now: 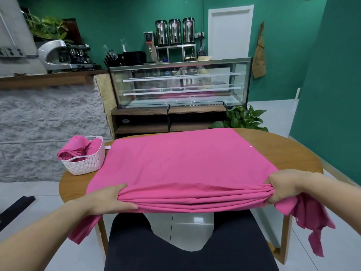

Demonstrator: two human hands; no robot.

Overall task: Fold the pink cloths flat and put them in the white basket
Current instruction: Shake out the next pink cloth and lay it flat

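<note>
We see pink cloth (181,161) spread flat over wooden tabletop (283,151), near edge gathered in folds, ends hanging off both sides. Our left hand (111,200) grips bunched edge at left, thumb on top; right hand (283,187) clenches gathered edge at right. White basket (86,165) at tabletop's far left, just beside cloth, holds more rolled pink cloths (78,148).

head cam | worn, faces forward-down toward 12 o'clock | close over counter (289,151) near edge | only view, nothing shared
</note>
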